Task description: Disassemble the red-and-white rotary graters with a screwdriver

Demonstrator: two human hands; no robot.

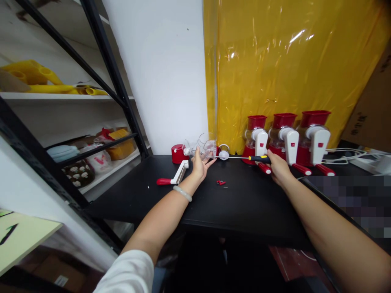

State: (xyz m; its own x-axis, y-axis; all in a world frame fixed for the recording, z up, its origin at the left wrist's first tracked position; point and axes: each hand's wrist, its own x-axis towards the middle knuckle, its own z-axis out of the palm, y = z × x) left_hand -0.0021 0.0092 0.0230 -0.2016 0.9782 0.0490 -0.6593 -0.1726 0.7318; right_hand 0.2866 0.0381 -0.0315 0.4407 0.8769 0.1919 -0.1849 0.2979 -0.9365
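Observation:
My left hand [200,166] grips a clear plastic grinder body [208,147], raised a little above the black tabletop. In my right hand [278,166] is a long screwdriver [258,159] with a yellow and black handle. Its shaft lies level and points left, the tip by the clear body; whether it touches a screw I cannot tell. A white crank handle with a red grip [180,173] lies left of my left hand, in front of a red part [178,154]. Small red pieces [220,182] lie between my arms. Behind the shaft stands a round white part [224,152].
Three assembled red and white rotary graters [285,140] stand at the back right, cranks facing me. White cables [348,156] lie beside them. Yellow plastic sheeting [293,73] hangs behind. At left is a black-framed shelf rack [104,53] with bags and yellow rolls.

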